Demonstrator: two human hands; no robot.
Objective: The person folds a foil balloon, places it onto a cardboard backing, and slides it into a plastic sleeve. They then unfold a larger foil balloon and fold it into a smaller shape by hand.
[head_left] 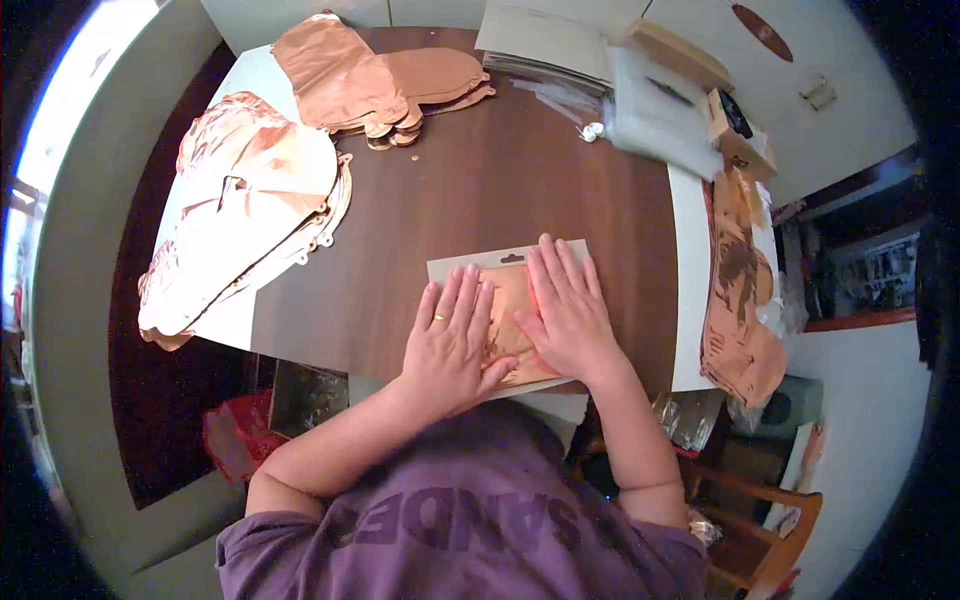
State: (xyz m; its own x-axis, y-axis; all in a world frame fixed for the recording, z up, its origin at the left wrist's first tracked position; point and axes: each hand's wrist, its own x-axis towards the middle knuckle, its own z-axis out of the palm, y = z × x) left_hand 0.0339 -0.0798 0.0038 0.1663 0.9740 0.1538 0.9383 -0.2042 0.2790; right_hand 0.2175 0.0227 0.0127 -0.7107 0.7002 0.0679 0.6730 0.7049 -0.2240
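A flat packet (512, 290) lies at the front of the brown table. It has a pale grey backing card (455, 262) with a dark hang hole at the top and folded rose-gold foil on its face. My left hand (448, 340) presses flat on its left half, fingers stretched out, a ring on one finger. Over the right half rests my right hand (570, 315), its palm down and fingers extended. Both hands touch the packet, covering much of the foil. Neither hand grips anything.
Flat rose-gold foil balloons (265, 180) lie piled at the table's left, with another stack (430, 75) at the back. Grey cards (545, 45) and clear plastic sleeves (655, 115) sit back right. More foil balloons (735, 320) hang along the right edge. A wooden chair (770, 535) stands lower right.
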